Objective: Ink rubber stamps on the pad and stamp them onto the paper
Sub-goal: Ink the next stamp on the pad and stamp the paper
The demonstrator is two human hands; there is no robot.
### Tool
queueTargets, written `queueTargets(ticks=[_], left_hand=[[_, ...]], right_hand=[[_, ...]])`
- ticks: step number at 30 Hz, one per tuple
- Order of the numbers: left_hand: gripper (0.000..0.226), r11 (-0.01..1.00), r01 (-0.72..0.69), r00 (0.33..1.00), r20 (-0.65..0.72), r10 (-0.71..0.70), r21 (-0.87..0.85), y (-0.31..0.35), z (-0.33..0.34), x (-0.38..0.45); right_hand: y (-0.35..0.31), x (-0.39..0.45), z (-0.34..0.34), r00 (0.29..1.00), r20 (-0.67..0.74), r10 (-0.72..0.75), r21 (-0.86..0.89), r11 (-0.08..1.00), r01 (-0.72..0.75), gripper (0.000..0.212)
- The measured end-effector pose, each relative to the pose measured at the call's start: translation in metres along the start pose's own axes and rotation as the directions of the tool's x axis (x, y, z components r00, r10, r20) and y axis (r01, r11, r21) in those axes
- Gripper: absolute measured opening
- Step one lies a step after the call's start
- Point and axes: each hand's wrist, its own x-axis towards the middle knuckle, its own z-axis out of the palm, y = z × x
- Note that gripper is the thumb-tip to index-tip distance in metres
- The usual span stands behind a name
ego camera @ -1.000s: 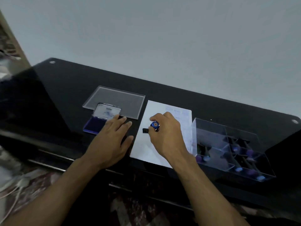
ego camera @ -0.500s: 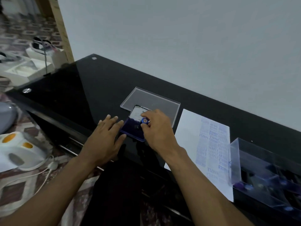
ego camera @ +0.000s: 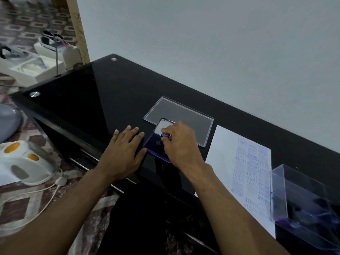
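Note:
A blue ink pad [ego camera: 154,147] lies open on the black glass table, its raised lid [ego camera: 162,126] behind it. My right hand [ego camera: 181,145] pinches a small rubber stamp with a blue top [ego camera: 165,135] and holds it down over the pad. Flat on the table just left of the pad rests my left hand [ego camera: 124,153], fingers straight, thumb near the pad's edge. A white paper sheet [ego camera: 226,150] with several blue stamp prints lies to the right.
A clear plastic lid [ego camera: 195,116] lies behind the pad. A clear compartment box [ego camera: 301,188] holding more stamps stands at the right, over the paper's corner. Left of the table, on the floor, are a white appliance [ego camera: 24,164] with a cord and open white boxes [ego camera: 36,67].
My right hand carried the stamp from the paper leftward to the ink pad. The left hand slid off the pad's lid to the table beside it. The camera view swung left.

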Motion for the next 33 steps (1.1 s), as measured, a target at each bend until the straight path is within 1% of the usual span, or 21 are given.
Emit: queueTargets(ticks=[7,11,16,25,33], left_hand=[[0.068,0.999,-0.009,1.000,-0.029,0.010,0.034,-0.0010,0.0056,-0.0023],[0.067,0.999,-0.013,0.999,-0.039,0.014,0.047,-0.0009,0.0062,-0.0027],[0.066,0.999,-0.012,0.999,-0.046,0.015,0.047,-0.0009,0.0069,-0.0027],[0.064,0.999,-0.007,0.998,-0.066,0.011,0.054,0.0006,0.0083,-0.0034],[0.066,0.998,-0.002,0.998,-0.064,0.005,0.056,0.0006,0.0073,-0.0036]], right_hand=[[0.0012,0.0055,0.0052,0.998,0.062,-0.011,-0.047,0.999,0.014,0.016],[0.0019,0.0074,0.0061,0.998,0.061,-0.013,-0.063,0.998,0.017,0.017],[-0.0006,0.0065,0.0030,0.999,0.038,0.017,0.012,1.000,-0.017,0.007],[0.0017,0.0091,0.0029,0.997,0.065,0.037,0.010,0.999,-0.038,0.017],[0.0010,0.0098,0.0047,0.999,0.038,0.019,0.026,0.999,-0.020,0.018]])
